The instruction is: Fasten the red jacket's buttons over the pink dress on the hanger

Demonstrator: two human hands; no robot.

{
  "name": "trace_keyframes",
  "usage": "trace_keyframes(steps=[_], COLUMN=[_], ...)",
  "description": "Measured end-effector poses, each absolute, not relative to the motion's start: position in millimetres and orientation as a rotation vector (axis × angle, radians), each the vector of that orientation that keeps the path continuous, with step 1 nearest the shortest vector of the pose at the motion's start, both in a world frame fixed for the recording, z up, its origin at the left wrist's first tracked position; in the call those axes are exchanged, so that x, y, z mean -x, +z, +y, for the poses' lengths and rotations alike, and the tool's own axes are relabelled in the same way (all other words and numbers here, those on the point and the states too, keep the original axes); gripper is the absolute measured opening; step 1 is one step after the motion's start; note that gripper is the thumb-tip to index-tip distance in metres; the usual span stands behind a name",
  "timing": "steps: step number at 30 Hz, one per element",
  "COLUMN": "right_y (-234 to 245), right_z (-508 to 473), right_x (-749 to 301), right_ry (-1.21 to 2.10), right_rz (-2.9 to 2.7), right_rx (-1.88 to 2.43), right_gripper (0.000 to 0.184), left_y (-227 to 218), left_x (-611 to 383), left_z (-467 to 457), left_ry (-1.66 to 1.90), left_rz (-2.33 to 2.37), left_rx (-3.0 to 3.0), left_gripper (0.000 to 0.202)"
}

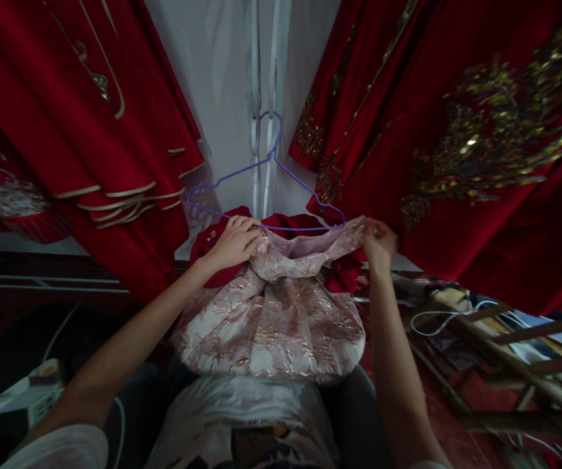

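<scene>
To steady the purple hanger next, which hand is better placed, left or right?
Probably the left hand: it is at the bottom of the purple hanger, though also against the pink garment. The right hand is beyond the hanger's other end, pinching the garment.

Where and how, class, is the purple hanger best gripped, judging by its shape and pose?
Probably pinch the hanger's neck, just below the hook, coming from the camera wearer's side: its sloping sides meet there in one slim stem, away from the left hand and right hand, whereas the lower bar runs close by the dress.
</scene>
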State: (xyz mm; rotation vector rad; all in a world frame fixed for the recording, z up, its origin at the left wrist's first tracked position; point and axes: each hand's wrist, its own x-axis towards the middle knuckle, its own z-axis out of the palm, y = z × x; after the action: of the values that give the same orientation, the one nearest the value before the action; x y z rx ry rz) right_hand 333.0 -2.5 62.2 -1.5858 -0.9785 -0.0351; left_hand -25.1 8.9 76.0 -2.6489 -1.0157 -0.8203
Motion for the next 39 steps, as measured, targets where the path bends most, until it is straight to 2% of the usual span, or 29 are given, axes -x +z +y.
trace_keyframes(steps=[6,10,15,21,27,34,39], right_y=[75.4,97.2,121.3,118.5,117.4,123.4,127.4], right_z=[-7.8,-0.9,23.2,41.5,37.7,36.8,37.0], right_x=[-313.0,-302.2,-276.9,-245.2,-244.2,-253.1,-258.2], right_ry=[-0.044,-0.183,-0.199,-0.122,-0.118,-0.134,-0.156], right_rz=[-1.153,-1.273,-1.418,-1.536,-1.539,-1.535,-1.537], right_rx=[1.38,1.401,1.383,1.226,1.218,1.229,1.225], right_gripper=[0.042,0.044,0.046,0.038,0.038,0.035,0.036], left_y=[75.2,74.9,66.9,56.6,70.8,69.0,38.5], left_x=[23.7,22.7,14.3,8.1,15.6,73.2,140.0], left_z=[8.9,11.6,19.9,27.0,19.0,36.2,76.5], left_ry=[-0.825,-0.828,-0.89,-0.957,-1.022,-1.511,-1.585], left_rz=[-0.969,-0.942,-0.971,-0.999,-0.969,-1.601,-1.979], left_rx=[2.681,2.749,2.78,2.759,2.748,2.008,1.878], left_gripper=[0.031,0.031,0.029,0.029,0.029,0.033,0.03])
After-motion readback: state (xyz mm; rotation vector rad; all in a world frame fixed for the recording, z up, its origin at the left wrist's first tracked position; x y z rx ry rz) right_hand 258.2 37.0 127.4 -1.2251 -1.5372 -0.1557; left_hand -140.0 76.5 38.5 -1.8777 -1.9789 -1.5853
